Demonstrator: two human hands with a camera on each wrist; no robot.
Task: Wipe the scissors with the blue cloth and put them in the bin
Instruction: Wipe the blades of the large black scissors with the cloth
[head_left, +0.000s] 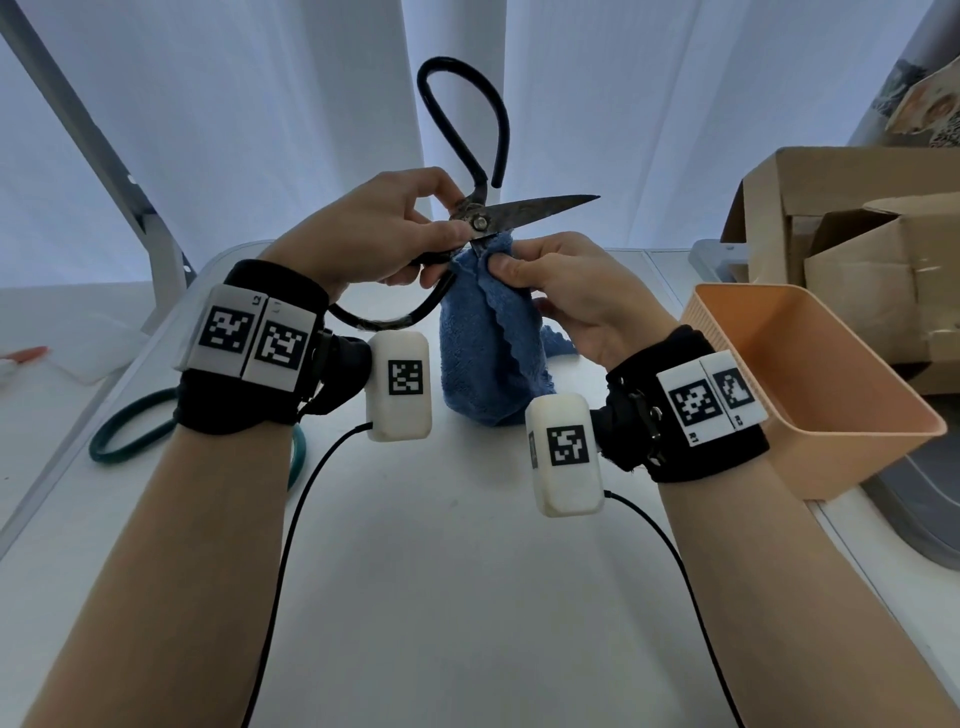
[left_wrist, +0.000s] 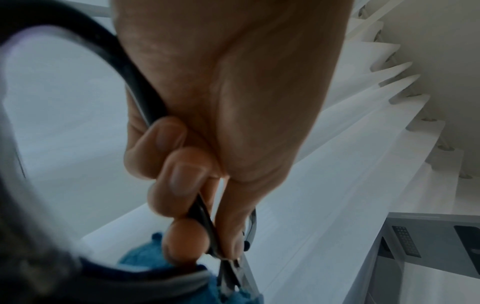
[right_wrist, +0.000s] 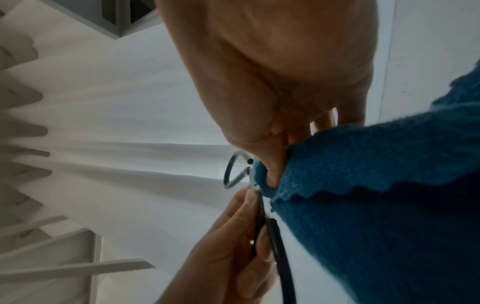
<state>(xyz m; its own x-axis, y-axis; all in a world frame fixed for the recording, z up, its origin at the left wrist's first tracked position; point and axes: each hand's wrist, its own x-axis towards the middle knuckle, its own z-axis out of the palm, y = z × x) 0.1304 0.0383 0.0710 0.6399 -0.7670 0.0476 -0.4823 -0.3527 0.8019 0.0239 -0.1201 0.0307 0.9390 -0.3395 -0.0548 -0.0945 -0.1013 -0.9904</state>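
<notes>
The scissors (head_left: 480, 221) are pinched at the pivot by the left hand (head_left: 379, 228), thumb and fingers curled round the metal just below the screw, so that the blades are held steady and kept off the table (head_left: 415, 519). One blade is left bare and points right of the pivot; the other, it seems, is buried in the cloth (head_left: 488, 338). The cloth is gripped by the right hand (head_left: 566, 291), its fingers closed on a fold just right of and below the pivot, presumably so the covered blade can be rubbed through the fabric. The rest of the cloth hangs down from the pivot to the table. One black loop rises above the pivot, and the other curves down below it, under the left wrist. The bin (head_left: 810, 389) stands right of the pivot, well apart, beside the right wrist, its mouth open upward. Wiping is judged under way; binning is not yet done.
</notes>
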